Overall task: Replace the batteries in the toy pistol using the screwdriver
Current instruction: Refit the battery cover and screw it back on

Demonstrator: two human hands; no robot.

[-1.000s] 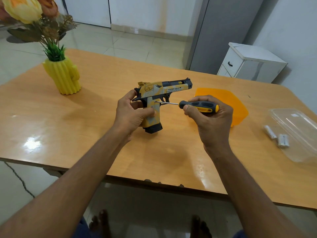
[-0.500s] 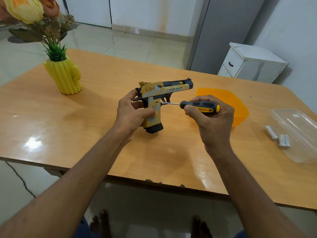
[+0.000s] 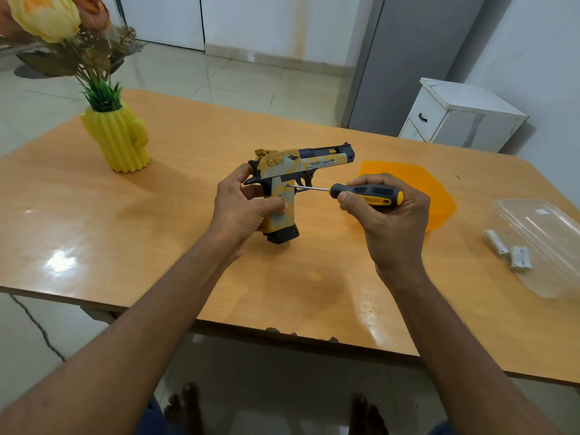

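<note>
Presently, item by item:

Toy pistol [image 3: 301, 164]: yellow, grey and black; held upright above the worktop [image 3: 157, 246], muzzle toward the right, butt downward. The left hand [image 3: 243, 208] wraps the grip from behind, thumb pressed on its near face.

Screwdriver [image 3: 365, 193]: black and yellow handle gripped in the curled right hand [image 3: 387, 221]; shaft lies nearly level, tip seated on the grip's side just behind the trigger, presumably at the battery cover screw.

Batteries [image 3: 508, 251]: white cells lying on the worktop at far right, beside a clear plastic lid [image 3: 546, 243], well apart from the pistol.

Orange tray [image 3: 436, 196]: behind the right hand.

Yellow vase [image 3: 117, 139]: far left, with flowers.

Handling note, as judgement: keep the shaft square to the screw head and press inward while turning, so the tip does not cam out; the left hand should brace the grip firmly against that push. The small screw may drop, so the tray would suit it.
</note>
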